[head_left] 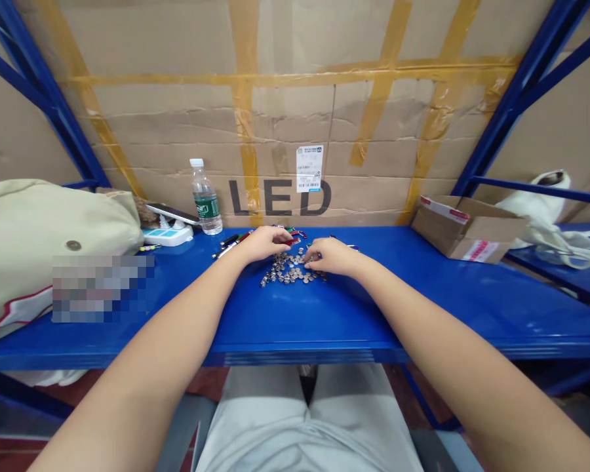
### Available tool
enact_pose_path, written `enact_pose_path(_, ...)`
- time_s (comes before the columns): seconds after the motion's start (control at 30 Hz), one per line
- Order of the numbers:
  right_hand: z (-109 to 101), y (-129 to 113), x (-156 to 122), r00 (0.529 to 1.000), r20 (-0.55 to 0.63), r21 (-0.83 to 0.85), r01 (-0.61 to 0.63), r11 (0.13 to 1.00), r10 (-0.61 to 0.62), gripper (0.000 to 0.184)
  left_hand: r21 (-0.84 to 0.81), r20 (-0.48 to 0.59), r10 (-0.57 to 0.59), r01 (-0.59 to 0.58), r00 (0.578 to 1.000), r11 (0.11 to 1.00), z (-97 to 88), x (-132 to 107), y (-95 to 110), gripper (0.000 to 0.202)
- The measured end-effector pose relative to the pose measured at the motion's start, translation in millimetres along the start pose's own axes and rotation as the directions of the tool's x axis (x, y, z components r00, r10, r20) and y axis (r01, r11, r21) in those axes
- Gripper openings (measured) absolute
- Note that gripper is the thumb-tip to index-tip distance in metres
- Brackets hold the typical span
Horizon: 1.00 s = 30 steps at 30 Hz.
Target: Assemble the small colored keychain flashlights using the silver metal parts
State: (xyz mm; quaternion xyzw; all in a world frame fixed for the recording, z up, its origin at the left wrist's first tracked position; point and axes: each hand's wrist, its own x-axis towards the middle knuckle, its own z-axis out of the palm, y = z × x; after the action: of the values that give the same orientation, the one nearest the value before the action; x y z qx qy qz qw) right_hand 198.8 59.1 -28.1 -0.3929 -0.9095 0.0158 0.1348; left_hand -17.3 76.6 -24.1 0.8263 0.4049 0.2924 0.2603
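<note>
My left hand (264, 243) is curled, with a small red metal tube (292, 241) between its thumb and fingers. To its right, my right hand (332, 255) has its fingers bent and pinched down over loose round metal discs (305, 278) that look like button cells. Whatever lies at those fingertips is too small to make out. Beside the discs is a heap of darker, shiny small metal parts (278, 267). Slim coloured tubes (230, 244) in black, silver and red lie behind my left wrist, and more lie partly hidden behind both hands.
The blue metal table (295, 321) has a water bottle (207, 200) at the back, left of my hands. A beige bag (63, 223) and a white power strip (168, 235) sit left. At right stands an open cardboard box (465, 229); a taped cardboard sheet (187, 137) backs the table.
</note>
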Motion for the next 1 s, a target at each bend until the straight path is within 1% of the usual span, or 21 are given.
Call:
enact_pose_path(0.2,10.3,-1.4,5.8,0.999,-0.036,-0.097,-0.038,0.995,0.034,0.014,0.068,0.005,-0.002,0.002,1.000,0.998,0.0,-2.7,6.9,0.023)
enact_pose_path(0.27,10.2,-1.5,6.0,0.995,-0.098,-0.085,-0.034,0.996,0.025,0.012,0.067,0.003,-0.005,0.005,1.000,0.998,-0.4,-3.0,6.4,0.023)
enact_pose_path(0.3,9.0,-1.6,5.8,0.987,-0.155,-0.058,-0.038,0.998,0.029,0.011,0.066,0.003,-0.007,0.007,1.000,0.998,-0.6,-3.0,5.8,0.023)
enact_pose_path(0.33,7.3,-1.8,5.6,0.974,-0.223,-0.020,-0.048,0.999,0.042,0.010,0.065,0.003,-0.010,0.010,1.000,0.998,-0.8,-2.9,5.0,0.023)
enact_pose_path(0.43,2.0,-2.3,5.5,0.908,-0.406,0.118,-0.058,0.991,0.102,0.009,0.069,0.006,-0.028,0.028,1.000,0.997,-1.2,-2.9,4.2,0.026)
enact_pose_path(0.5,0.6,-2.5,6.1,0.876,-0.472,0.159,-0.029,0.987,0.102,0.007,0.072,0.015,-0.037,0.036,0.999,0.997,-0.8,-2.9,5.6,0.027)
enact_pose_path(0.6,2.2,-2.1,7.3,0.855,-0.513,0.153,0.008,0.988,0.073,0.008,0.041,0.027,-0.025,0.024,0.999,0.999,0.5,-2.6,7.9,0.027)
enact_pose_path(0.7,4.2,-0.8,7.6,0.860,-0.509,0.101,0.033,0.994,0.023,0.010,-0.030,0.023,-0.013,0.013,1.000,0.999,1.1,-1.3,6.5,0.029)
enact_pose_path(0.8,3.1,2.0,6.1,0.895,-0.447,0.080,0.052,0.995,-0.010,0.011,-0.034,0.024,-0.021,0.022,0.999,0.999,0.5,0.3,1.9,0.030)
enact_pose_path(0.87,1.1,4.6,4.0,0.932,-0.362,0.129,0.018,0.992,0.031,0.016,-0.010,0.021,-0.036,0.036,0.999,0.999,-0.7,1.1,-1.7,0.030)
enact_pose_path(0.93,-0.6,6.7,1.5,0.965,-0.244,0.175,-0.049,0.983,0.091,0.016,0.018,0.004,-0.053,0.053,0.999,0.998,-2.5,1.5,-5.3,0.030)
enact_pose_path(1.0,-1.1,7.0,-0.1,0.988,-0.123,0.164,-0.076,0.984,0.097,0.014,0.056,-0.016,-0.064,0.065,0.998,0.996,-4.7,1.6,-8.7,0.029)
